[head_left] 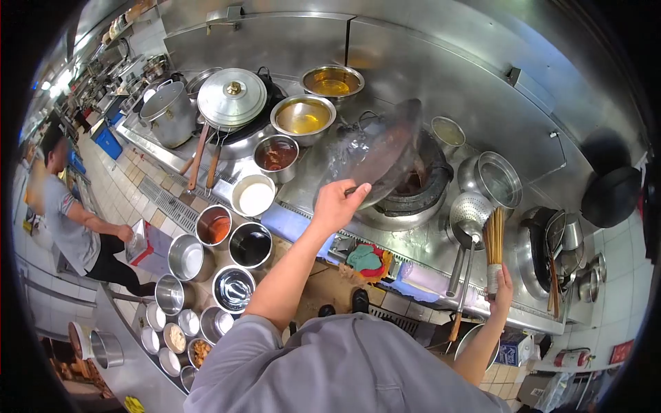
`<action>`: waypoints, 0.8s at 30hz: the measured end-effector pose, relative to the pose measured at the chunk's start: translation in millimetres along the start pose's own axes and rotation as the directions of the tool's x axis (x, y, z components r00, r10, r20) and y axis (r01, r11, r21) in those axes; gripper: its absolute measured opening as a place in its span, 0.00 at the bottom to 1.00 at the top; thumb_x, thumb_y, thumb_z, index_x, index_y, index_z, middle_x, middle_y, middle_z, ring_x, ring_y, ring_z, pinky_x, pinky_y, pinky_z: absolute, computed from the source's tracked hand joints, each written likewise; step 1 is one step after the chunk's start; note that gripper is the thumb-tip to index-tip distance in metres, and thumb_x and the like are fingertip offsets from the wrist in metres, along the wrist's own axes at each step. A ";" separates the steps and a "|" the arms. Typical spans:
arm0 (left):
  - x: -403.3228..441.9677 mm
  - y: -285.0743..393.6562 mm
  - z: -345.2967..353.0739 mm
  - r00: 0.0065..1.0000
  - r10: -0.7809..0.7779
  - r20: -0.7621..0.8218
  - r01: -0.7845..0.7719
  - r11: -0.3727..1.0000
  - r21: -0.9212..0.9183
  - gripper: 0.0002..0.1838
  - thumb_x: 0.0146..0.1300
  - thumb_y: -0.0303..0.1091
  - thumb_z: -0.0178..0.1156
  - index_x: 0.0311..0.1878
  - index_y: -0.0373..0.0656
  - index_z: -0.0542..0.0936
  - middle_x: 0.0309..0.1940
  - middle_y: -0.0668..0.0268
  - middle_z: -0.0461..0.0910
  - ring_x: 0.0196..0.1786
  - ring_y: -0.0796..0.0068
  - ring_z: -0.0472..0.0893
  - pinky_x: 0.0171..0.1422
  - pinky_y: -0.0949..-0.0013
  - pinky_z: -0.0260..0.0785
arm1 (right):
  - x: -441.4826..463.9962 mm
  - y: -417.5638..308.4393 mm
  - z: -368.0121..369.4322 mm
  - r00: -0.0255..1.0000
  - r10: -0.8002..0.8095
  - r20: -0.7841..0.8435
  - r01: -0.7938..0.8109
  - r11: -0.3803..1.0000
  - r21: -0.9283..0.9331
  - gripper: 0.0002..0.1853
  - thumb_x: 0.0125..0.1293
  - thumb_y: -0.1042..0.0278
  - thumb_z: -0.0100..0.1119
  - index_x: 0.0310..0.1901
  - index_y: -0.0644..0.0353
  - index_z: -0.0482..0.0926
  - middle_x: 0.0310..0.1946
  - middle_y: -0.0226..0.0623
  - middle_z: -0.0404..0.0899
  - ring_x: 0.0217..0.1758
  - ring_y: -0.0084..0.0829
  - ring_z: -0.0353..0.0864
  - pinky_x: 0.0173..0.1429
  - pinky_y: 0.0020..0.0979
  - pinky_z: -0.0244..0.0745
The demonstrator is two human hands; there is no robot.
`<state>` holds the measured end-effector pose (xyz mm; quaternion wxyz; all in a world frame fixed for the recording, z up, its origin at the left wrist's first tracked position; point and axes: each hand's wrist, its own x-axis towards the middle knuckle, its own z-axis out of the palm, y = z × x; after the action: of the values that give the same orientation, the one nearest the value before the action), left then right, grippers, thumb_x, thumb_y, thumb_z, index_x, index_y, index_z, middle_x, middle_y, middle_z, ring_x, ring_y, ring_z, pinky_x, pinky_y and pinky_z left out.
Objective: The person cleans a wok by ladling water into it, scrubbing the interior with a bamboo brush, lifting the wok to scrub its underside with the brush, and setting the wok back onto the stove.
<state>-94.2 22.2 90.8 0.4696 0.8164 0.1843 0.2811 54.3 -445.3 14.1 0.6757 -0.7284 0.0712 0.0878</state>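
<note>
My left hand (pixel 339 206) is closed on the rim handle of a wok (pixel 385 155), which is tipped steeply up on its side over the burner ring (pixel 434 186). Motion blurs the wok, and a shiny smear, perhaps water, shows at its left side. In my right hand (pixel 502 289) is a bamboo wok brush (pixel 494 237), held upright by its bound grip with the bristles up. Just left of the brush lie a perforated strainer (pixel 471 213) and a long-handled ladle (pixel 467 237).
Bowls of yellow oil (pixel 303 118), a lidded pot (pixel 232 96) and a sauce pot (pixel 276 158) stand left on the range. A water pot (pixel 498 179) and a second wok (pixel 540 255) are on the right. A co-worker (pixel 76 213) carries a box (pixel 148 248) at far left.
</note>
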 end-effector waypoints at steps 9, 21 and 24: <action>-27.6 -10.3 25.6 0.996 0.088 0.019 -0.088 0.996 -0.013 0.22 0.61 0.46 0.64 0.21 0.36 0.75 0.13 0.57 0.69 0.16 0.72 0.64 0.23 0.63 0.60 | -8.6 8.2 64.5 0.967 0.064 0.245 0.152 0.630 -0.762 0.31 0.56 0.61 0.65 0.63 0.50 0.72 0.44 0.51 0.82 0.45 0.41 0.83 0.51 0.36 0.76; -104.5 0.9 98.2 0.830 0.298 0.471 -0.495 0.783 0.376 0.18 0.61 0.46 0.59 0.21 0.45 0.76 0.17 0.61 0.78 0.23 0.59 0.80 0.27 0.58 0.72 | -12.1 58.8 49.2 0.913 -0.231 0.338 0.409 0.551 -0.728 0.24 0.62 0.63 0.60 0.61 0.54 0.74 0.43 0.49 0.82 0.45 0.45 0.82 0.53 0.39 0.76; -90.5 -26.9 125.6 0.848 0.321 0.421 -0.494 0.767 0.410 0.18 0.61 0.46 0.60 0.21 0.45 0.76 0.16 0.62 0.77 0.22 0.59 0.80 0.26 0.58 0.72 | -24.7 65.3 24.4 0.940 -0.008 0.342 0.241 0.724 -0.647 0.22 0.65 0.63 0.59 0.60 0.57 0.75 0.42 0.47 0.82 0.42 0.36 0.83 0.49 0.33 0.76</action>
<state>-85.9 -99.0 -8.9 0.1903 0.9650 -0.0135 0.1801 14.9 -426.4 -45.5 0.3691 -0.9040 -0.1243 0.1766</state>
